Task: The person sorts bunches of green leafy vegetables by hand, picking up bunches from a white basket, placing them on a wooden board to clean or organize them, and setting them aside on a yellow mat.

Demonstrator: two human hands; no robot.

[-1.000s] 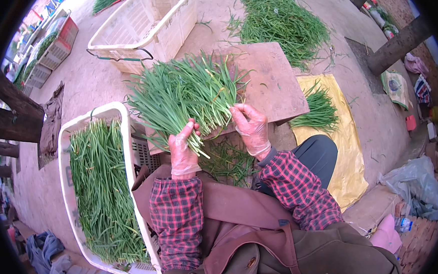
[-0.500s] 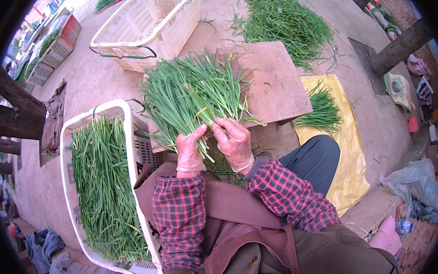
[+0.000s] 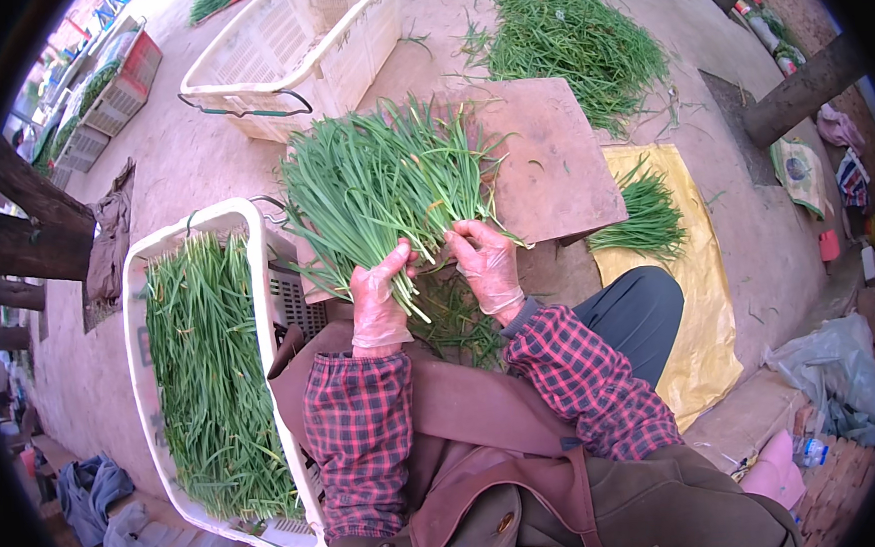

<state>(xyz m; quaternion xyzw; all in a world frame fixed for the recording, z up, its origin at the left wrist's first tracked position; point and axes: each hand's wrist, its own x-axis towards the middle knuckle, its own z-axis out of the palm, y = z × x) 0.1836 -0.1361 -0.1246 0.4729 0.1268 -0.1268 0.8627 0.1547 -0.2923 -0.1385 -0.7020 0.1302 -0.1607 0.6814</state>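
A spread heap of garlic chives (image 3: 376,172), pale stem ends toward me, lies over the left part of a low reddish-brown table (image 3: 552,171). My left hand (image 3: 380,299), in a thin clear glove, is closed around a bunch of them; the pale stems stick out past its fingers. My right hand (image 3: 489,270), gloved alike, is at the near edge of the heap, thumb and fingers pinched on a few stem ends. A gap separates the two hands. Exactly how many stalks the right fingers hold is hidden.
A white crate (image 3: 132,322) of neatly laid chives stands at my left. Beyond the table are another white crate (image 3: 246,85) and a loose chive pile (image 3: 569,45). A yellow sheet (image 3: 695,308) with a chive bundle (image 3: 644,216) lies at right. Wooden posts (image 3: 808,100) flank the area.
My right hand has moved right, away from the left hand, to the heap's right part. The yellowish stalks held between both hands are no longer there. The left hand keeps its bunch.
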